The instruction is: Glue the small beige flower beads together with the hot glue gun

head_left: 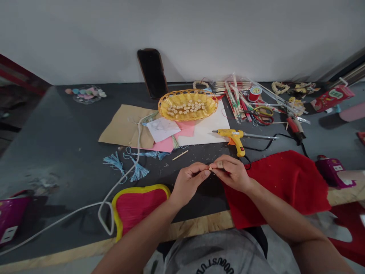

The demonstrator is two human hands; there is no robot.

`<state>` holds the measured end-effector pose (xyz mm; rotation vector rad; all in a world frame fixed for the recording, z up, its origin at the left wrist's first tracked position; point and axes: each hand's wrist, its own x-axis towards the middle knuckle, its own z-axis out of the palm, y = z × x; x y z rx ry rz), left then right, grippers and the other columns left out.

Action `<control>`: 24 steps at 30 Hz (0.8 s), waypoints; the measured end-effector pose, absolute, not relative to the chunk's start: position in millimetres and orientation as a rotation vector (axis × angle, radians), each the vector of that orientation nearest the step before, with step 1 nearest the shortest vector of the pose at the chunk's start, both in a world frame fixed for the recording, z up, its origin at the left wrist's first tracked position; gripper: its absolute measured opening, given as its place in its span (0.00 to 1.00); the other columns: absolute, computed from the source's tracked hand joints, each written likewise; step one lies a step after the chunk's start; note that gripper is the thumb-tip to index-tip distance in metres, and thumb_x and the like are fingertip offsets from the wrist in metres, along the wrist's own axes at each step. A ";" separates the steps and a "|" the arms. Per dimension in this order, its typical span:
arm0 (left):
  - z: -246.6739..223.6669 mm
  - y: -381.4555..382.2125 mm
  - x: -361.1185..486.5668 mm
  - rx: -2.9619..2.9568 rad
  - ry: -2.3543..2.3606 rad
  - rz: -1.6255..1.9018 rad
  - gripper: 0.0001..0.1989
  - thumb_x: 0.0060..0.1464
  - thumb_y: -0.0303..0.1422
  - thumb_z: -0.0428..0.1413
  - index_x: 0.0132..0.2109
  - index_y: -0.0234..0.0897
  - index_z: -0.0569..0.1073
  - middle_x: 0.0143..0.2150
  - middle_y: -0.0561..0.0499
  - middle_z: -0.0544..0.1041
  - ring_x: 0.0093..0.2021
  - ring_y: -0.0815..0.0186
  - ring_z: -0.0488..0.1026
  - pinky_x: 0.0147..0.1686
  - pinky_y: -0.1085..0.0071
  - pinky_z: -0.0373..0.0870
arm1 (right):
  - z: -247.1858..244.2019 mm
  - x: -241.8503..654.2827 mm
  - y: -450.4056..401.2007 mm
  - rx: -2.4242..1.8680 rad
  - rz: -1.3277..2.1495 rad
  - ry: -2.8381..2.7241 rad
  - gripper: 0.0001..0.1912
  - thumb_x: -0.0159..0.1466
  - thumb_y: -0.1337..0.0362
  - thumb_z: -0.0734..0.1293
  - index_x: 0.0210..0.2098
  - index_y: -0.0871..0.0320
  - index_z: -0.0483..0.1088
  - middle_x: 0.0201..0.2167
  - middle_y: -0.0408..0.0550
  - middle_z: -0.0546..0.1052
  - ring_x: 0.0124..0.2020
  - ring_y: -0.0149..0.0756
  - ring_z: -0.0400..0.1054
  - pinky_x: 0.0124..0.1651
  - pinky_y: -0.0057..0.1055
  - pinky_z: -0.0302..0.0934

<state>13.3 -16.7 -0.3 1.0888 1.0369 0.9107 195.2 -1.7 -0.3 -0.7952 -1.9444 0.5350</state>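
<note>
So yeah, the left hand [189, 182] and right hand [234, 173] both had their fingertips pinched on a tiny cream piece [210, 168], right between them over the counter [72, 142]. A yellow glue gun [232, 134] lay just beyond the right hand, and farther back was a yellow woven basket [164, 103] with little cream flower-shaped pieces [186, 107] in it. Some red cloth [285, 175] sat under the right forearm, blue tassels [139, 172] off to the left.

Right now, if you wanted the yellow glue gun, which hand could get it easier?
Probably the right hand: it is close to the glue gun, while the left hand is farther away. Both hands meet at a tiny pale piece, though.
</note>
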 end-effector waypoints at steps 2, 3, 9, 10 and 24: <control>0.0 -16.7 13.1 1.087 1.030 0.913 0.09 0.53 0.37 0.61 0.34 0.36 0.80 0.33 0.51 0.77 0.33 0.69 0.69 0.36 0.75 0.64 | 0.1 196.0 -1.6 -0.798 0.540 -1.943 0.07 0.63 0.73 0.66 0.41 0.59 0.73 0.32 0.50 0.78 0.35 0.32 0.73 0.38 0.27 0.72; 0.1 -16.8 12.9 1.081 1.027 0.917 0.09 0.54 0.38 0.61 0.34 0.36 0.80 0.32 0.51 0.76 0.32 0.70 0.68 0.35 0.75 0.64 | 0.5 196.4 -1.6 -0.799 0.549 -1.944 0.07 0.64 0.73 0.66 0.41 0.59 0.73 0.32 0.50 0.78 0.35 0.32 0.73 0.38 0.27 0.72; 1.0 -17.0 13.0 1.041 1.006 0.921 0.11 0.52 0.39 0.62 0.32 0.35 0.79 0.32 0.51 0.76 0.31 0.69 0.68 0.35 0.74 0.64 | 1.5 198.0 -2.0 -0.786 0.598 -1.949 0.08 0.63 0.71 0.67 0.42 0.59 0.73 0.32 0.50 0.78 0.35 0.33 0.73 0.37 0.27 0.72; 1.4 -17.0 13.1 1.035 1.008 0.919 0.11 0.52 0.39 0.62 0.32 0.35 0.79 0.31 0.51 0.76 0.31 0.69 0.68 0.35 0.74 0.64 | 1.5 198.1 -1.8 -0.782 0.601 -1.947 0.08 0.63 0.70 0.68 0.42 0.59 0.73 0.32 0.51 0.78 0.35 0.33 0.73 0.37 0.27 0.72; -2.8 -16.6 12.8 0.894 0.943 0.891 0.11 0.51 0.39 0.64 0.32 0.34 0.80 0.26 0.53 0.73 0.28 0.72 0.63 0.31 0.75 0.59 | 1.5 199.5 -1.5 -0.747 0.724 -1.930 0.08 0.64 0.71 0.67 0.43 0.58 0.74 0.33 0.49 0.78 0.36 0.31 0.73 0.38 0.26 0.71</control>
